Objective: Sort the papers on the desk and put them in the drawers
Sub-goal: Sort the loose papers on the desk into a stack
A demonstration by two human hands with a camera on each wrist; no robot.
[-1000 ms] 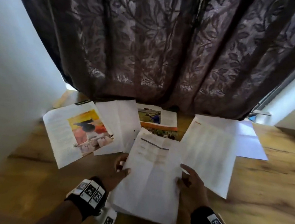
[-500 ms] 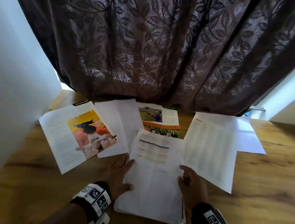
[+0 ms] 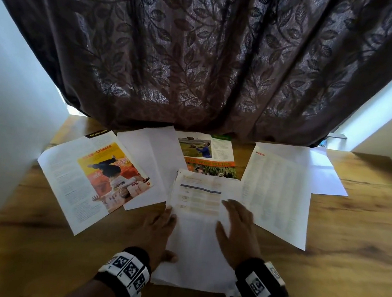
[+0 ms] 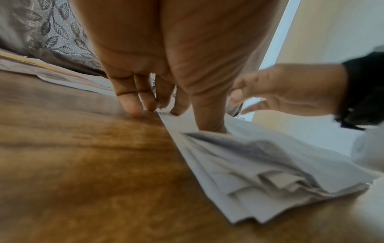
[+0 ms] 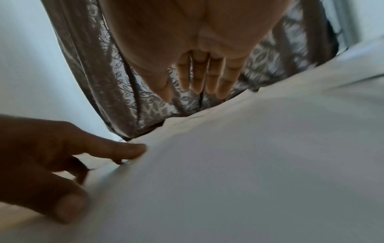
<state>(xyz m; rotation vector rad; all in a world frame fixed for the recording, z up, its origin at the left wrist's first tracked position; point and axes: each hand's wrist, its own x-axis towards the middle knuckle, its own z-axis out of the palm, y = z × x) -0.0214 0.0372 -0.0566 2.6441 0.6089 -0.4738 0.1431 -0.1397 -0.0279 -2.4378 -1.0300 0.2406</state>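
Note:
A stack of white printed sheets (image 3: 194,236) lies on the wooden desk (image 3: 349,251) in front of me. My left hand (image 3: 158,227) lies along the stack's left edge. Its straight fingers touch the desk and the paper's edge, and its thumb presses on the sheets (image 4: 270,164). My right hand (image 3: 235,226) is held flat over the right half of the stack. Seen from the right wrist, its straight fingers (image 5: 199,78) stay a little above the paper. Neither hand grips anything. No drawer is in view.
More papers are spread behind the stack: a magazine page with an orange picture (image 3: 93,180), a blank sheet (image 3: 150,157), a green and orange brochure (image 3: 208,157), an index page (image 3: 277,194) and a white sheet (image 3: 326,173). A dark curtain (image 3: 199,63) hangs behind them, with a white wall (image 3: 6,114) on the left.
The stack, held up at both side edges before, now lies flat. My right hand has moved from its right edge to over the top. My left hand has straightened along the left edge.

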